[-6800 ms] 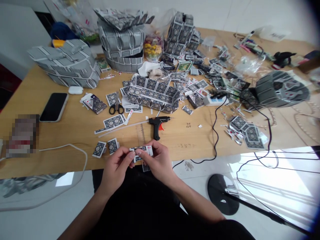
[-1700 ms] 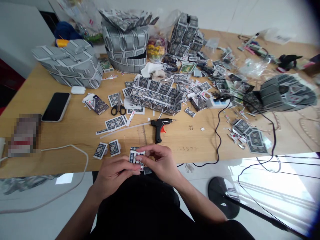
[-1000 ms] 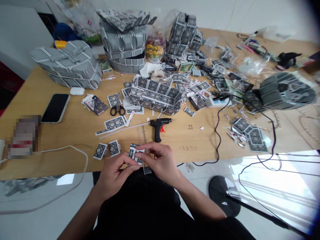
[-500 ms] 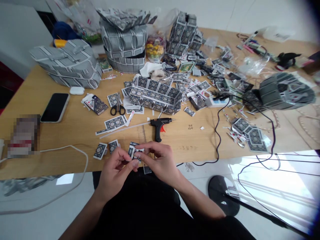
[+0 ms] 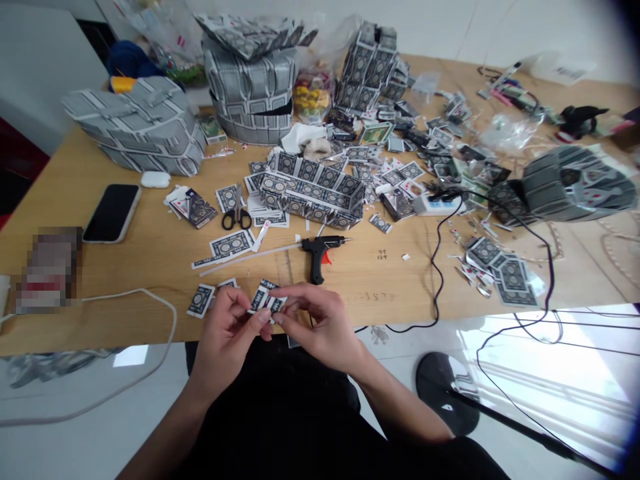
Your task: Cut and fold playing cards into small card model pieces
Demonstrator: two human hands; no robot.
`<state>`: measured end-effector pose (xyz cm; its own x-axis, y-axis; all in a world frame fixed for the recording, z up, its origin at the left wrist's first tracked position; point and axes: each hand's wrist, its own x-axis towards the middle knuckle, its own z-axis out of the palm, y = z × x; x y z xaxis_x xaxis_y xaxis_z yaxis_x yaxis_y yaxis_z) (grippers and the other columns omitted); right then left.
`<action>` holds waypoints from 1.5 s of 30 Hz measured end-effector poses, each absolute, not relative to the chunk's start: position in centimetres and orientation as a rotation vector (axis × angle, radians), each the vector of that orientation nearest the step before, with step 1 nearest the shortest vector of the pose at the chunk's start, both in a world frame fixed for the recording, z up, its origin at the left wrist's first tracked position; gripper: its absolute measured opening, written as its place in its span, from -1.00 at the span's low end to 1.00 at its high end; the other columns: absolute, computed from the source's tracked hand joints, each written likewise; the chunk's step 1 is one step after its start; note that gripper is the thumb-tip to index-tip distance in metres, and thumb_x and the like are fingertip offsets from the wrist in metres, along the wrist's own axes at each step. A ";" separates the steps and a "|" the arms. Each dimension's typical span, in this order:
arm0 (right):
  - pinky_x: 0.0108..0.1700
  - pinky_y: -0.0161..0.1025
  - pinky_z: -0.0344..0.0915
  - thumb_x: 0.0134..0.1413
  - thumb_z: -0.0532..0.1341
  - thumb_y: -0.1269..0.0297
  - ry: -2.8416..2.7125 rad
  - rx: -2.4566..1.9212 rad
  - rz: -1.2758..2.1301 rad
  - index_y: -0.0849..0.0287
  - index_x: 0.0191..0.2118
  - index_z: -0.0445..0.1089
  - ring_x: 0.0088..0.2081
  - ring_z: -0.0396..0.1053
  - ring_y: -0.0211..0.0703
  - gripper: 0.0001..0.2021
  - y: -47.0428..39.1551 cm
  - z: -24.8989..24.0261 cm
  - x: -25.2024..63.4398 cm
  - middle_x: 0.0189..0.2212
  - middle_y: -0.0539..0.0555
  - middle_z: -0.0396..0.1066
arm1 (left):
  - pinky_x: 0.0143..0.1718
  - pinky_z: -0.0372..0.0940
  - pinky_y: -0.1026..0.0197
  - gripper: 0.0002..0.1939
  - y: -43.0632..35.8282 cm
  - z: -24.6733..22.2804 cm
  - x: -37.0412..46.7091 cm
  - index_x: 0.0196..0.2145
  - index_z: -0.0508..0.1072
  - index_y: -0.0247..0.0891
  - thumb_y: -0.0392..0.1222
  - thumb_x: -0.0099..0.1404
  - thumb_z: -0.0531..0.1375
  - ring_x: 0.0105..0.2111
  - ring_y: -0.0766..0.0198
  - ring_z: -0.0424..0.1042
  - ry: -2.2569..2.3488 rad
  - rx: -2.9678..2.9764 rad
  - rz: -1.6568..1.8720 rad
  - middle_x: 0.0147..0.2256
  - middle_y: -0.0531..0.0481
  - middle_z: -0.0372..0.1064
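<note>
Between my two hands, above the table's front edge, is a folded playing card point(image 5: 263, 295) with a dark patterned back and white borders. My left hand point(image 5: 231, 327) pinches its lower left part between thumb and fingers. The fingers of my right hand point(image 5: 314, 317) grip its right side. Just left of my hands, other folded playing cards point(image 5: 201, 301) lie on the table, one partly hidden by my left hand. A black glue gun point(image 5: 319, 257) with an orange trigger rests beyond my right hand. A clear ruler point(image 5: 285, 267) is partly covered by my right hand.
Behind the glue gun stands an open box woven from cards point(image 5: 313, 190). Scissors point(image 5: 237, 212) lie among loose cards to its left. A phone point(image 5: 111, 213) is farther left. Woven card baskets point(image 5: 250, 87) line the back. A black cable point(image 5: 439, 267) crosses the table at right.
The folded card has turned and tilted between my fingers, showing more of its face. My left thumb now presses on its lower edge, and my right fingers have shifted slightly.
</note>
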<state>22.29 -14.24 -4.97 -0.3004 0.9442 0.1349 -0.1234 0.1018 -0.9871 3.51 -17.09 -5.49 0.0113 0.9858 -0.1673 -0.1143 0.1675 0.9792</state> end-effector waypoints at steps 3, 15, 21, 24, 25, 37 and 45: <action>-0.16 -0.19 0.58 0.21 0.49 0.38 -1.446 -0.905 1.351 0.09 0.13 0.58 -0.32 0.62 -0.14 -0.62 -14.4 -5.3 22.4 -0.29 0.05 0.66 | -0.36 0.57 0.27 -0.63 -17.0 -5.5 3.3 -0.13 0.25 -0.12 -0.09 0.42 0.41 -0.48 0.31 0.60 1.212 0.990 1.140 -0.40 0.15 0.61; -0.07 -0.20 0.66 0.29 0.40 0.58 -1.647 -0.766 0.701 0.10 0.12 0.57 -0.13 0.68 -0.11 -0.64 -15.2 -4.5 21.8 -0.15 0.12 0.70 | -0.28 0.56 0.40 -0.77 -17.5 -6.6 1.7 -0.24 0.69 -0.13 -0.36 0.18 0.54 -0.40 0.33 0.66 1.303 1.324 1.361 -0.35 0.15 0.68; -0.07 -0.24 0.65 0.31 0.38 0.59 -1.685 -0.749 0.698 0.14 0.11 0.57 -0.13 0.67 -0.14 -0.66 -15.1 -4.3 21.9 -0.14 0.13 0.68 | -0.27 0.51 0.41 -0.71 -17.6 -7.0 0.5 -0.16 0.71 -0.09 -0.45 0.24 0.48 -0.36 0.34 0.67 1.345 1.621 1.342 -0.27 0.15 0.71; -0.05 -0.24 0.64 0.31 0.37 0.61 -1.691 -0.723 0.710 0.16 0.12 0.57 -0.11 0.66 -0.15 -0.65 -15.2 -4.3 22.0 -0.12 0.15 0.68 | -0.26 0.50 0.42 -0.72 -17.5 -6.7 0.5 -0.17 0.70 -0.10 -0.46 0.27 0.45 -0.35 0.35 0.66 1.327 1.709 1.346 -0.26 0.16 0.71; -0.05 -0.25 0.64 0.30 0.37 0.62 -1.693 -0.712 0.713 0.17 0.12 0.57 -0.10 0.66 -0.15 -0.65 -15.2 -4.4 22.0 -0.12 0.15 0.67 | -0.26 0.49 0.42 -0.72 -17.5 -6.5 0.5 -0.17 0.69 -0.10 -0.47 0.28 0.44 -0.35 0.36 0.66 1.324 1.723 1.343 -0.26 0.16 0.71; 0.08 -0.25 0.61 0.26 0.39 0.63 -1.677 -0.710 0.862 0.15 0.14 0.55 -0.03 0.66 -0.15 -0.60 -15.1 -4.1 22.1 -0.06 0.14 0.69 | -0.25 0.53 0.38 -0.85 -17.0 -6.4 0.5 -0.28 0.66 -0.17 -0.37 0.27 0.49 -0.37 0.32 0.66 1.181 1.632 1.350 -0.30 0.09 0.69; -0.02 -0.28 0.60 0.27 0.40 0.57 -1.624 -0.793 0.953 0.11 0.18 0.53 -0.16 0.65 -0.20 -0.58 -15.4 -4.3 21.9 -0.03 0.10 0.69 | -0.35 0.48 0.36 -0.89 -17.1 -6.1 1.5 -0.33 0.64 -0.20 -0.36 0.31 0.44 -0.44 0.33 0.57 1.176 1.433 1.342 -0.41 0.08 0.63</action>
